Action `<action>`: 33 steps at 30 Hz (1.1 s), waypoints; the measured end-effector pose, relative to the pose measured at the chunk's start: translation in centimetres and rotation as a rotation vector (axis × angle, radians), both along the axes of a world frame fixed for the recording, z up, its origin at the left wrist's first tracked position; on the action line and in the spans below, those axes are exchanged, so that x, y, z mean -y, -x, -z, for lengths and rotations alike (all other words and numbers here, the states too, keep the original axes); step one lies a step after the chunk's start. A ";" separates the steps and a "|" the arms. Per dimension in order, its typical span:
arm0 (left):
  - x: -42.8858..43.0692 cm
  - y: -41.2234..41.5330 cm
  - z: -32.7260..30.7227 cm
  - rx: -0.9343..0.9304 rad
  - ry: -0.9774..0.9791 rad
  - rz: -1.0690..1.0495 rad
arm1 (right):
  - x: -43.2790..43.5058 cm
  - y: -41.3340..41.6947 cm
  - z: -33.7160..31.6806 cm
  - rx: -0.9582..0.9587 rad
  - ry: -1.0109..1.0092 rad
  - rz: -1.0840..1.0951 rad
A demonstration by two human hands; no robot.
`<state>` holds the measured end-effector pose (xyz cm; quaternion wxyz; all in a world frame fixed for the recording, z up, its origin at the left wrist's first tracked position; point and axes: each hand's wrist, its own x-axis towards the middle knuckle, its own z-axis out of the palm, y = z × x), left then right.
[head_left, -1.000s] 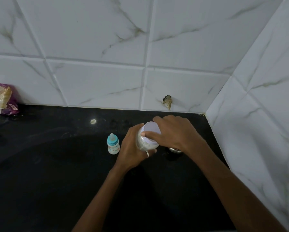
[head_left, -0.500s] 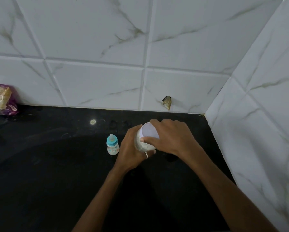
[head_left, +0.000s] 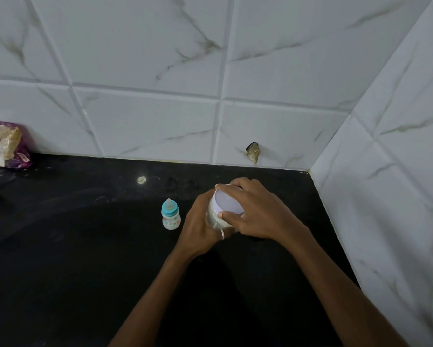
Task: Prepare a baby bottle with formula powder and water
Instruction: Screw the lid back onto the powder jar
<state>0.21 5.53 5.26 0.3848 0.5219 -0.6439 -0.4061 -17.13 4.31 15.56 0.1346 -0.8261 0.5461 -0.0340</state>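
Just left of the jar [head_left: 214, 217] stands the baby bottle [head_left: 170, 214], upright on the black worktop [head_left: 85, 246] with its teat pointing up. It is near the jar but not touching it. The left hand [head_left: 200, 229] is the nearer one, and it curls round the jar's left side. The right hand [head_left: 258, 211] reaches in from the jar's right, fingers and thumb gripping the white lid [head_left: 228, 202] — likely to twist it off.
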 end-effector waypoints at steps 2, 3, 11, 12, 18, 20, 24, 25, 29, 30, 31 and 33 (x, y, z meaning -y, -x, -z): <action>0.7 0.9 0.3 -0.060 -0.035 0.007 | 0.1 0.0 0.6 0.064 0.008 0.040; 1.1 1.2 0.5 -0.097 -0.041 0.015 | 0.2 0.2 1.0 0.136 -0.001 0.074; 2.4 1.0 0.0 -0.246 -0.107 -0.053 | -1.2 1.7 6.0 0.825 -0.214 0.411; 2.5 0.9 -0.1 -0.262 -0.117 -0.064 | -1.7 1.8 6.5 0.893 -0.248 0.439; 3.1 1.2 -0.4 -0.275 -0.216 -0.049 | -1.4 2.2 9.0 1.007 -0.379 0.448; 3.2 1.2 -0.6 -0.307 -0.246 -0.015 | -0.9 2.3 9.6 0.990 -0.352 0.445; 3.9 1.0 0.0 -0.391 -0.260 0.037 | 0.4 2.4 9.9 0.944 -0.297 0.435; 4.2 1.0 0.3 -0.395 -0.267 0.035 | 0.9 2.4 10.1 0.923 -0.274 0.432; 5.2 0.8 2.3 -0.384 -0.281 0.007 | 3.1 2.3 11.1 0.864 -0.299 0.441; 5.4 0.8 2.8 -0.378 -0.283 -0.001 | 3.5 2.2 11.4 0.859 -0.323 0.451; 5.6 0.7 3.3 -0.368 -0.282 -0.010 | 3.8 2.1 11.6 0.864 -0.346 0.454; 6.0 0.8 4.1 -0.340 -0.273 -0.020 | 4.3 2.0 12.2 0.878 -0.405 0.463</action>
